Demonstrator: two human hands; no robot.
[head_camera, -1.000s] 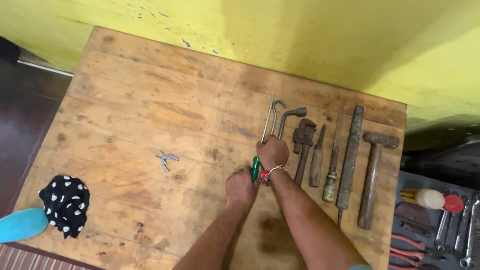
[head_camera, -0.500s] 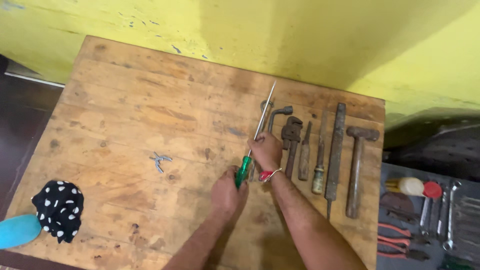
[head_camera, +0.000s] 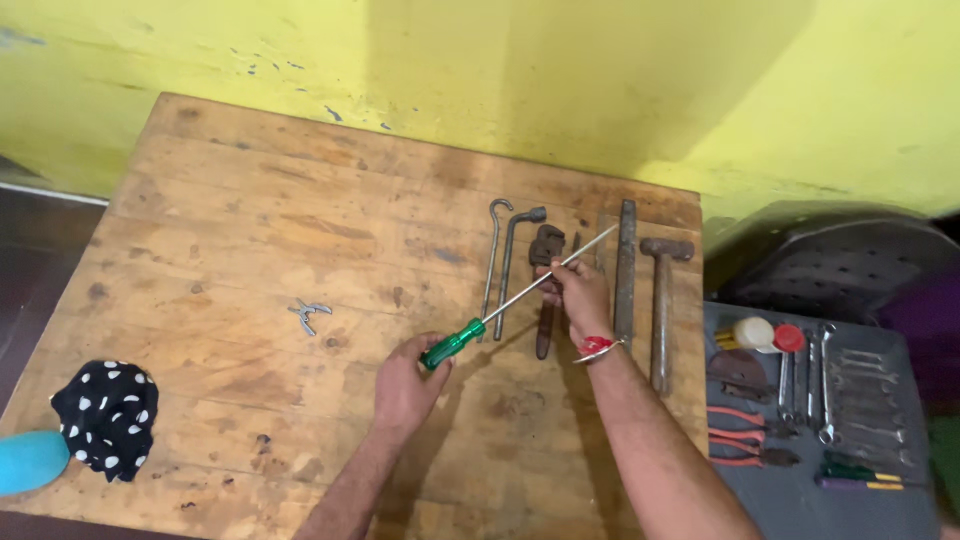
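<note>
Green translucent plastic forms the handle of the long screwdriver (head_camera: 455, 344), which is held above the desk (head_camera: 230, 250), slanting up to the right. The left hand (head_camera: 405, 385) has its fingers clamped round the handle, and the right hand (head_camera: 580, 292) has its fingers pinched on the thin steel shaft nearer the tip. It looks light and stiff; the smooth shaft seems likely to slip, so the ribbed handle is probably the surer hold. Small grey pliers (head_camera: 309, 314) lie well apart to the left, and a black spotted cloth (head_camera: 103, 415) sits at the near left edge. Beyond the hands lie a hooked rod (head_camera: 492, 255), a bent socket wrench (head_camera: 513, 262), a rusty pipe wrench (head_camera: 545, 262), a long file (head_camera: 626, 270) and a hammer (head_camera: 662, 300), close under the shaft. A tool tray (head_camera: 800, 400) stands to the right.
</note>
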